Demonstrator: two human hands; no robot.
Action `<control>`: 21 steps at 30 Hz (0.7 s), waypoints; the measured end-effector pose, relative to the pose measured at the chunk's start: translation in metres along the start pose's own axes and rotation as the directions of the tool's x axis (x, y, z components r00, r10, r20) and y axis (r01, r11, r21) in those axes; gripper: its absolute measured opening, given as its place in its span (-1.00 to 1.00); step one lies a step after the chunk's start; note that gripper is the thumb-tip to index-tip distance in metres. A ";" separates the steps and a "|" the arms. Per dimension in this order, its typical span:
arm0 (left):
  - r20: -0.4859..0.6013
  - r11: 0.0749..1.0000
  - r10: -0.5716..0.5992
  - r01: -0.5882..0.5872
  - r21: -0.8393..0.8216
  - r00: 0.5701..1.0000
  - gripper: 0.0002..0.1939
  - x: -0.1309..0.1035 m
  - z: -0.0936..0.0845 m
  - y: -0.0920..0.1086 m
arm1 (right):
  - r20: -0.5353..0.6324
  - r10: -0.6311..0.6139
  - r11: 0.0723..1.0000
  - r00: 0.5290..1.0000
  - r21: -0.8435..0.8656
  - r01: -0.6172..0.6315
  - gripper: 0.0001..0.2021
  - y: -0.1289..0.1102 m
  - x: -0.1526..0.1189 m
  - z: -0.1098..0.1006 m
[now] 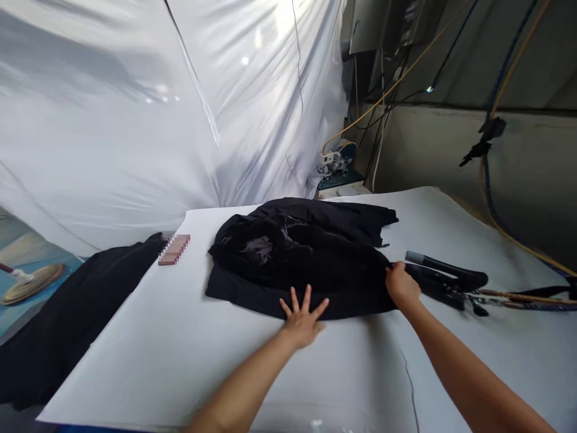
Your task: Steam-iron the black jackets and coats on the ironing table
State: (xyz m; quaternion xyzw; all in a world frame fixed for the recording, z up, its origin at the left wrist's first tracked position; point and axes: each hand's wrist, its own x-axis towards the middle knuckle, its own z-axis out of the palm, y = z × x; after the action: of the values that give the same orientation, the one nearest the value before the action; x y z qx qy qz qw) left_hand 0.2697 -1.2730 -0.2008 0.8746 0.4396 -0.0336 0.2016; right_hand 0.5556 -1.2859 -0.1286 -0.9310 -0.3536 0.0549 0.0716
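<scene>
A black jacket [333,264] with a dark plush lining lies spread on the white table [180,361], its collar end toward the left. My left hand [303,322] rests flat with fingers spread across the jacket's near edge. At the jacket's right end, my right hand [402,285] is closed around a bit of the cloth, fingers partly hidden. Just right of that hand lies a steam iron [444,279] with a black handle, its hose and cord trailing off to the right.
Another dark garment [90,300] hangs over the table's left edge near a blurred reddish block [175,249]. White sheeting [135,120] hangs behind. A small machine [336,165] stands beyond the far edge. Cords and hoses [489,138] dangle at right.
</scene>
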 end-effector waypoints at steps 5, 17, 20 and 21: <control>-0.248 1.000 -0.007 0.005 -0.010 0.969 -0.62 -0.001 -0.019 -0.023 | -0.126 -0.371 0.917 0.920 -0.207 0.341 -0.64 0.018 -0.026 0.030; -0.532 0.710 -0.632 0.697 -0.106 0.563 -0.68 -0.028 -0.056 -0.195 | -0.055 -0.271 0.947 0.961 -0.195 0.256 -0.39 0.013 -0.047 0.083; -0.475 0.558 -0.784 0.789 -0.256 0.399 -0.67 -0.031 -0.062 -0.213 | -0.062 -0.270 0.949 0.961 -0.188 0.255 -0.46 0.008 -0.043 0.076; -0.436 0.553 -0.800 0.789 -0.267 0.412 -0.66 -0.032 -0.066 -0.216 | -0.073 -0.285 0.943 0.956 -0.202 0.266 -0.47 0.006 -0.043 0.076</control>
State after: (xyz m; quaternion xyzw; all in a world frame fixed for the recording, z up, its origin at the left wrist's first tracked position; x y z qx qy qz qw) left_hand 0.0734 -1.1567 -0.2030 0.5340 0.8367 0.1127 0.0456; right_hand 0.5159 -1.3116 -0.2019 -0.8765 -0.4799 -0.0368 0.0073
